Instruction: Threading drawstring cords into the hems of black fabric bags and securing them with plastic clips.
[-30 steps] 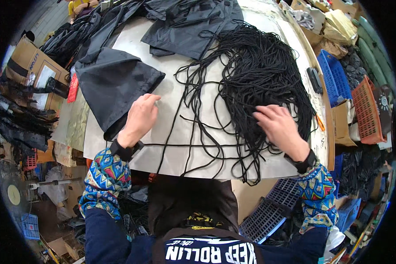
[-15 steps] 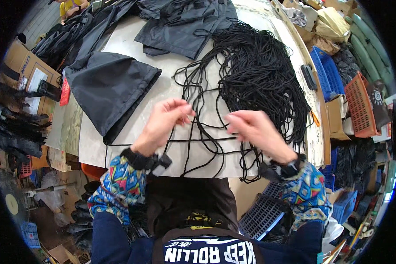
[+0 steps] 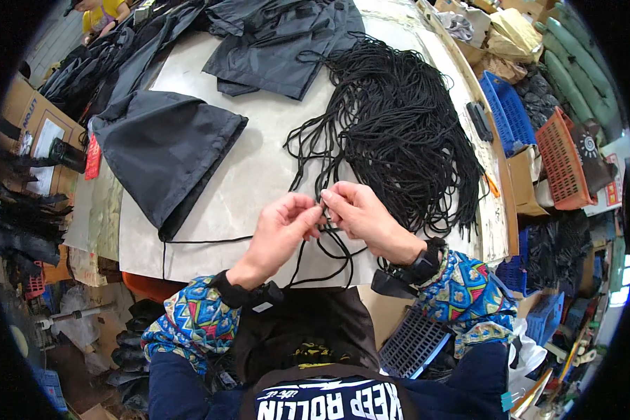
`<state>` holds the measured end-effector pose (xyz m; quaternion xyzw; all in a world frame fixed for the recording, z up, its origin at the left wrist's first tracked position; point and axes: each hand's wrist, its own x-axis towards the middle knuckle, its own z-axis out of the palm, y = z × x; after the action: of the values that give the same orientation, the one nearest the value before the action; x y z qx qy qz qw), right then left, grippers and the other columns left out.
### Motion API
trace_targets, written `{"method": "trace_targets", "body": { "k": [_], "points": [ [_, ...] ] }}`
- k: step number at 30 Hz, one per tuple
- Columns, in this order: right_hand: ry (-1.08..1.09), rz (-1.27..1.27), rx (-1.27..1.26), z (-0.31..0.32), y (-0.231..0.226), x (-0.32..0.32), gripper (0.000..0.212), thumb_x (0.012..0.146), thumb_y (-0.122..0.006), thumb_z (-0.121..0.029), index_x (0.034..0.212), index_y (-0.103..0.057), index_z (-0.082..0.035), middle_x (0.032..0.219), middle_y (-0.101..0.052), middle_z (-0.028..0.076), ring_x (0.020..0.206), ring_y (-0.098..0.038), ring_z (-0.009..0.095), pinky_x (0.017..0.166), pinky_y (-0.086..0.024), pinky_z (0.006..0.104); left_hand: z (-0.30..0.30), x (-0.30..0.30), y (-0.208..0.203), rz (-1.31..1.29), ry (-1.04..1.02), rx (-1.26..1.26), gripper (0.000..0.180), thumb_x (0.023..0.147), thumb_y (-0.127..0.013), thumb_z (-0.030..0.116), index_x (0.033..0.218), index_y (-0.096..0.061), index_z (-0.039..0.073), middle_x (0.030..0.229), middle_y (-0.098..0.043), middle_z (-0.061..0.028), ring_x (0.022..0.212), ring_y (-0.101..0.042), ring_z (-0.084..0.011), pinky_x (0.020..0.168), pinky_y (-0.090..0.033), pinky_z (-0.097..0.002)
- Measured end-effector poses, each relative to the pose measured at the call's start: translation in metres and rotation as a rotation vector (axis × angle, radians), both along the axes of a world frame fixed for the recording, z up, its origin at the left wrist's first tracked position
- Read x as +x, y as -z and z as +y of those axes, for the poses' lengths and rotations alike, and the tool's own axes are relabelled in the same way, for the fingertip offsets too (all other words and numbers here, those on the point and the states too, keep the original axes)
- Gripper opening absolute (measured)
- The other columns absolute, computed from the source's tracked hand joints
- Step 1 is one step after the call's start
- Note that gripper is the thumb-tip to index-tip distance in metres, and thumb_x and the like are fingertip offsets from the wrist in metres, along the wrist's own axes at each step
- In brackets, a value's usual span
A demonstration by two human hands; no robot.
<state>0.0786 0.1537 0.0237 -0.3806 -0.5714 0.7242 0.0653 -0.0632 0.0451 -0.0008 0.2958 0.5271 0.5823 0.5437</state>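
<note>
Over the table's near part, my left hand point(image 3: 287, 227) and my right hand point(image 3: 360, 215) meet fingertip to fingertip, each closed in a pinch on black cord. A thin black cord point(image 3: 206, 241) runs from the lower corner of a black fabric bag point(image 3: 171, 147) across to my left hand. Loops of cord point(image 3: 339, 269) hang below my fingers to the table's edge. Just beyond my right hand lies a big tangled heap of black cords point(image 3: 406, 126), with loose strands trailing toward my fingers. My fingers hide the exact spot where the cords are pinched.
More black fabric pieces point(image 3: 283, 45) lie at the table's far side. A black oblong object point(image 3: 479, 121) rests by the right edge. Blue point(image 3: 507, 112) and orange crates point(image 3: 565, 157) stand to the right, a cardboard box point(image 3: 42, 133) to the left. Another person point(image 3: 105, 15) is at far left.
My hands have come together, the right moving left and the left slightly right and down. Half a second ago they were apart above the cords. The view has shifted slightly.
</note>
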Motion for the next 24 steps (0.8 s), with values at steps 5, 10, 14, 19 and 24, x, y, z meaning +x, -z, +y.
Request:
{"method": "trace_targets", "body": {
  "k": [5, 10, 14, 19, 24],
  "points": [
    [0.051, -0.112, 0.173, 0.006, 0.009, 0.004, 0.023, 0.094, -0.053, -0.026, 0.084, -0.058, -0.006, 0.062, -0.046, -0.007, 0.051, -0.036, 0.000, 0.041, -0.026, 0.0180, -0.007, -0.022, -0.003, -0.063, -0.161, 0.019, 0.016, 0.091, -0.057, 0.012, 0.102, -0.055, 0.000, 0.087, -0.064, -0.0077, 0.065, -0.057, -0.0087, 0.061, -0.047, -0.0228],
    [-0.062, -0.115, 1.467, 0.058, 0.007, -0.005, 0.026, 0.078, -0.056, -0.004, 0.104, -0.053, -0.004, 0.097, -0.055, 0.011, 0.083, -0.057, 0.030, 0.064, -0.050, 0.0400, -0.006, -0.023, -0.012, 0.114, -0.138, 0.008, 0.013, 0.091, -0.057, 0.010, 0.099, -0.055, 0.000, 0.084, -0.063, -0.0088, 0.066, -0.058, -0.0104, 0.059, -0.046, -0.0229],
    [-0.298, -0.302, 1.594, 0.122, 0.013, 0.001, 0.031, 0.077, -0.056, 0.000, 0.107, -0.056, -0.004, 0.103, -0.055, 0.010, 0.100, -0.052, 0.029, 0.078, -0.049, 0.0383, 0.005, -0.035, -0.007, 0.398, -0.130, 0.003, 0.019, 0.088, -0.058, 0.007, 0.104, -0.053, -0.001, 0.092, -0.062, -0.0079, 0.075, -0.057, -0.0118, 0.065, -0.046, -0.0242],
    [-0.184, 0.001, 1.320, 0.131, 0.004, 0.017, 0.017, 0.076, -0.059, -0.004, 0.093, -0.062, -0.002, 0.094, -0.060, 0.012, 0.086, -0.059, 0.032, 0.076, -0.049, 0.0383, 0.025, -0.048, -0.017, 0.818, -0.071, 0.094, 0.031, 0.085, -0.060, 0.008, 0.115, -0.053, 0.000, 0.101, -0.061, -0.0049, 0.084, -0.056, -0.0102, 0.071, -0.045, -0.0226],
    [-0.012, 0.017, 1.157, 0.110, -0.010, 0.032, 0.018, 0.077, -0.063, 0.000, 0.094, -0.063, -0.001, 0.087, -0.059, 0.011, 0.071, -0.060, 0.025, 0.064, -0.049, 0.0301, 0.096, -0.011, -0.027, 0.376, 0.078, -0.024, 0.036, 0.093, -0.054, 0.032, 0.111, -0.056, 0.001, 0.098, -0.061, -0.0072, 0.075, -0.059, -0.0112, 0.062, -0.046, -0.0243]
  ]
}}
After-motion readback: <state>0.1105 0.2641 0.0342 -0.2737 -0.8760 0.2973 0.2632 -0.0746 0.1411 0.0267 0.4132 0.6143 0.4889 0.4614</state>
